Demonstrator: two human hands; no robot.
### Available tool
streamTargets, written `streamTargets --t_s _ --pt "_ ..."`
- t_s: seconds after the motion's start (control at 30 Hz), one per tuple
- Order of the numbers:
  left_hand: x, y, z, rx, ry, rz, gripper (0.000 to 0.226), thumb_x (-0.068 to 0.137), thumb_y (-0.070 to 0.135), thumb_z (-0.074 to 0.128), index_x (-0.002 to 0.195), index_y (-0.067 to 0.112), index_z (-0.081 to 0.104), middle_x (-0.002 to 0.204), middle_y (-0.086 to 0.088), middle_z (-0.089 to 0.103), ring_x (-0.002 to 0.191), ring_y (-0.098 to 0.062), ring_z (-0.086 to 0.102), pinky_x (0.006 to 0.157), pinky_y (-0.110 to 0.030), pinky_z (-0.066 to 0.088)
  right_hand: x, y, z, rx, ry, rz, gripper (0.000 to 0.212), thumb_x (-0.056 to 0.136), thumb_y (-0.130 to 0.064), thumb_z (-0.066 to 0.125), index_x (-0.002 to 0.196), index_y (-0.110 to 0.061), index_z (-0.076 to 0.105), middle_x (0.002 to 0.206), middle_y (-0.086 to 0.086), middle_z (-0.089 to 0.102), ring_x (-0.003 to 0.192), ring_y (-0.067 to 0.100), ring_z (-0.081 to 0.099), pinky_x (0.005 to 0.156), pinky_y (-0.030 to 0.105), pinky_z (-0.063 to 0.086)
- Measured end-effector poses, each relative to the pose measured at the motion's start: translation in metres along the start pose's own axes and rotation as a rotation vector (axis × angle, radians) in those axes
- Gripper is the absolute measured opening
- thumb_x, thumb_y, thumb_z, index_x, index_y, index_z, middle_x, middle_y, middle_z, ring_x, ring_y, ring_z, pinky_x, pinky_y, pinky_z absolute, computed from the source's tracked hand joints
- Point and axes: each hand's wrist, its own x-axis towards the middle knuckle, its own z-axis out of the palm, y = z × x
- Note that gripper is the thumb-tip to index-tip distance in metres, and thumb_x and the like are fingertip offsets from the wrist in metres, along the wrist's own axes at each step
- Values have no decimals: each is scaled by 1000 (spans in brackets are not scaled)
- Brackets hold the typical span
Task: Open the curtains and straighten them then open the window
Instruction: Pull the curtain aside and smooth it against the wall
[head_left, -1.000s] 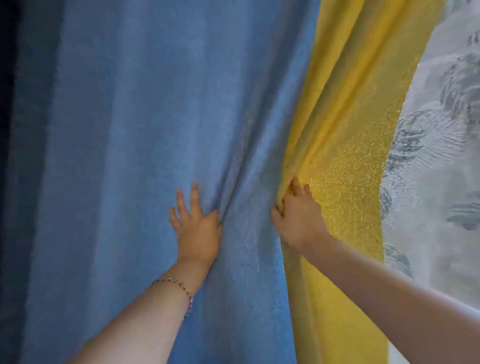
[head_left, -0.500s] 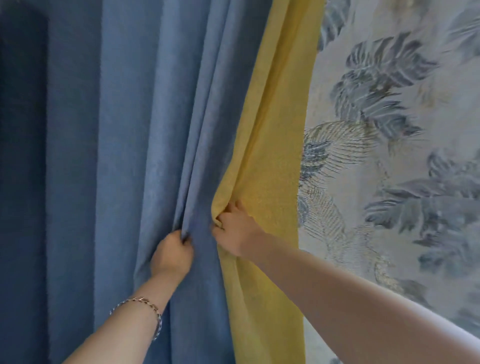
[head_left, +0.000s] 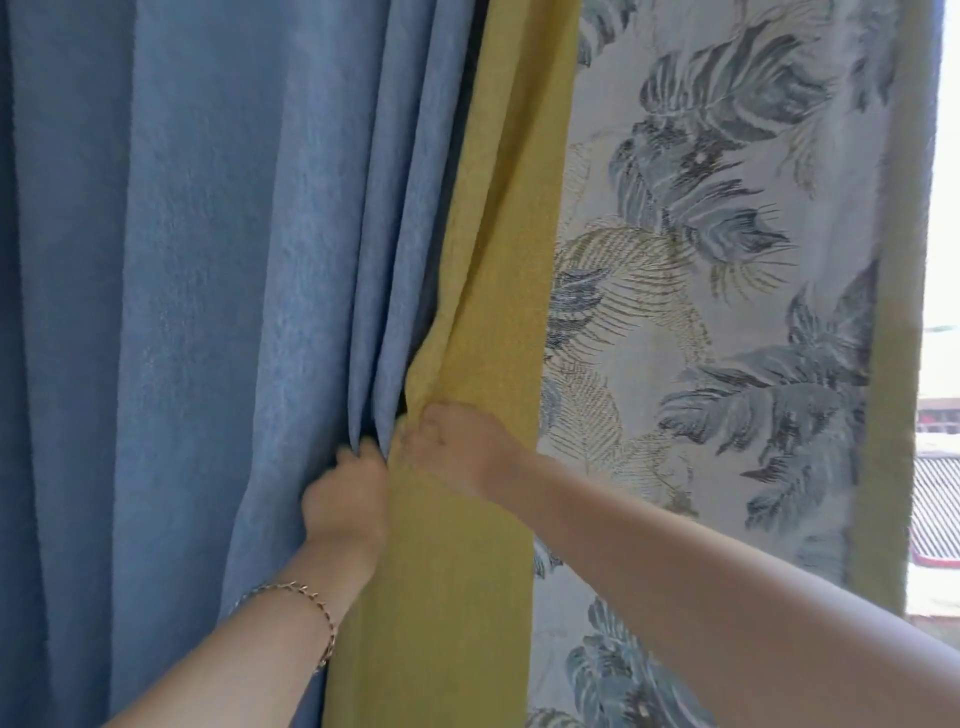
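The left hand has its grip closed on bunched folds of the blue curtain. Just beside it, the right hand pinches the yellow band. A leaf-print panel hangs rightward, bright window beyond its edge.

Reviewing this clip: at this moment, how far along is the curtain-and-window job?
Partly done: a strip of daylight shows at the far right, past the leaf-print panel's edge. In hand: the left hand grips gathered folds of the blue curtain, and the right hand pinches the yellow panel beside it. Left: the leaf-print panel hangs flat and ungathered, and neither hand is near the window.
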Motion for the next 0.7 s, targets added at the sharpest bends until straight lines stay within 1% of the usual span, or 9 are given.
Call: streamTargets --t_s 0.03,0.07,0.13,0.27,0.37,0.47,0.57,0.63,0.7 --pt "-2 10 1 76 -14 23 28 97 25 35 118 9 47 113 -12 54 93 -25 62 71 -32 51 -16 13 -11 -47 101 1 28 96 -33 43 95 -13 62 107 6 60 93 22 55 78 29 41" --pt "-2 20 3 120 -34 29 30 98 22 33 120 9 47 115 -13 53 95 -25 62 71 -32 49 -29 25 -23 -105 221 -2 30 95 -30 46 113 -12 60 124 8 56 107 24 53 88 31 40" --pt "-9 45 9 158 -70 16 33 97 20 32 124 8 46 119 -13 51 99 -26 60 68 -30 43 -62 53 -54 -261 440 -13 38 93 -24 48 129 -12 52 144 8 42 132 25 37 107 32 26" --pt "-29 93 20 154 -104 -34 33 96 22 33 123 8 47 119 -12 51 104 -27 58 74 -32 45 -131 108 -120 -326 840 116 60 86 -26 56 140 -10 34 154 16 17 144 32 8 117 48 6" --pt "-46 127 26 124 -101 -38 32 96 21 36 122 6 48 120 -13 52 107 -30 58 84 -37 47 -175 139 -167 -234 1036 291 91 80 -44 64 147 -6 15 156 24 4 145 39 -1 117 51 1" --pt "-64 155 29 68 -70 -17 30 97 18 36 119 3 50 118 -15 54 106 -32 59 86 -39 48 -199 161 -193 -48 910 452 120 70 -66 63 150 -6 -4 157 26 3 146 37 1 119 52 2" --pt "-83 175 26 52 -19 19 26 96 11 37 115 0 51 116 -18 54 103 -32 59 83 -40 49 -208 173 -197 210 670 360 126 65 -68 66 150 -13 -9 156 15 22 144 33 22 117 55 20" --pt "-95 180 22 -6 12 52 21 94 7 38 107 0 53 110 -19 56 97 -33 59 80 -40 49 -209 176 -190 295 517 251 119 65 -63 69 151 -21 -1 151 7 35 138 28 36 112 51 32" --pt "-106 177 21 -94 41 77 14 92 7 42 99 2 53 105 -17 58 91 -31 60 73 -37 47 -204 176 -180 287 439 149 94 70 -53 70 145 -23 22 137 2 51 125 24 51 101 43 45"
